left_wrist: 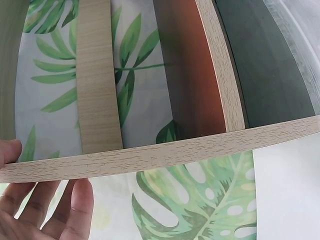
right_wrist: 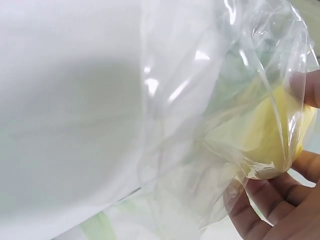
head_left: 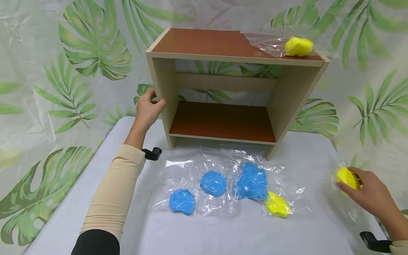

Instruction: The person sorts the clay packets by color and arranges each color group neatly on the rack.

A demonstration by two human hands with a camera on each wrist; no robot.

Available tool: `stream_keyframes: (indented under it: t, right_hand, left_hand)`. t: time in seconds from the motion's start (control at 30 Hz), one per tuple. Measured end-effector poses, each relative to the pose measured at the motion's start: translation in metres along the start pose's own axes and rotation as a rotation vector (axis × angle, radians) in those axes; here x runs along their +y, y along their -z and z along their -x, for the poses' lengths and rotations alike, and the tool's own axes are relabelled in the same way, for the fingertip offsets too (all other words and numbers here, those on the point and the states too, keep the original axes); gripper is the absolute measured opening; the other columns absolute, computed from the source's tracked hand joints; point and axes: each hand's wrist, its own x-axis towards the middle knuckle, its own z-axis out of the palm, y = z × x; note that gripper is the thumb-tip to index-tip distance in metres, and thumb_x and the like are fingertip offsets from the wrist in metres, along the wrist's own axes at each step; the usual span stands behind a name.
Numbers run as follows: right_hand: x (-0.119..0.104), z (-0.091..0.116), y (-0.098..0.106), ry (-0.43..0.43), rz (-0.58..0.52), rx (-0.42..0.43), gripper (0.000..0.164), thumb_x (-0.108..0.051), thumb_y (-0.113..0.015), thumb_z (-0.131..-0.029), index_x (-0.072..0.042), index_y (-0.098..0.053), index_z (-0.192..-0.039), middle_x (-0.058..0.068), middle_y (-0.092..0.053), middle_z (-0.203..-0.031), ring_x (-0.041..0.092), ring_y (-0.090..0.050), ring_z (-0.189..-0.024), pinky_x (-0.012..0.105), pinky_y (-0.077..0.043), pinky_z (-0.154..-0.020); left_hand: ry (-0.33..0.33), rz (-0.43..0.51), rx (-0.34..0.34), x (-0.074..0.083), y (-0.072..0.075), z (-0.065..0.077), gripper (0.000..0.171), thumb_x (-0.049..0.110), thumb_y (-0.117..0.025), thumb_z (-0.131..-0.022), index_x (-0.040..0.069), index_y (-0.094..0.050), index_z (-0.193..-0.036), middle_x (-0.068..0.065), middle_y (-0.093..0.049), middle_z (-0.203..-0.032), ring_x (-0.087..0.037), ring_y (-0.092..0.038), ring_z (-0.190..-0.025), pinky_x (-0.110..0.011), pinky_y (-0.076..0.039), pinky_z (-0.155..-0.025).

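Note:
My left hand (head_left: 147,109) grips the left side panel of a small wooden shelf (head_left: 164,86). In the left wrist view the thumb lies on the inner side of the panel (left_wrist: 165,154), with the fingers on its outer side. Off to the right, my right hand (head_left: 371,191) holds a yellow lump of modelling clay (head_left: 348,177) inside a clear plastic bag (right_wrist: 175,150). Thumb and fingers wrap the lump through the plastic, and the bag's loose part hangs away from the hand.
Blue lumps (head_left: 213,183) and a yellow lump (head_left: 278,204) lie in clear bags on the white-covered table (head_left: 197,237), before the shelf. Another bagged yellow lump (head_left: 298,46) sits on the shelf's top right. A leaf-patterned sheet (head_left: 95,39) hangs behind.

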Motion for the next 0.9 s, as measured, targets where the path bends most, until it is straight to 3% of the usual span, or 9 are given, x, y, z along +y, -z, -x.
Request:
stream_keyframes:
  t: [0.47,0.9]
  right_hand:
    - [-0.041,0.002,0.005,0.105,-0.055,0.063,0.073,-0.036,-0.076,-0.085,0.013,-0.047,-0.131,0.038,-0.051,-0.110,0.039,-0.051,-0.084,0.025,-0.041,-0.059]
    - [-0.080,0.004,0.025,0.212,-0.118,0.147,0.069,-0.026,-0.080,-0.081,0.009,-0.050,-0.132,0.032,-0.052,-0.113,0.038,-0.053,-0.088,0.008,-0.036,-0.058]
  left_hand:
    - [-0.004,-0.002,0.018,0.001,0.002,0.001,0.047,0.031,-0.061,-0.092,0.013,-0.057,-0.135,-0.013,-0.059,-0.137,-0.033,-0.064,-0.119,-0.047,-0.053,-0.101]
    - [0.004,0.011,-0.004,0.000,0.000,0.001,0.047,0.031,-0.062,-0.093,0.014,-0.056,-0.135,-0.012,-0.058,-0.138,-0.032,-0.064,-0.121,-0.046,-0.053,-0.102]
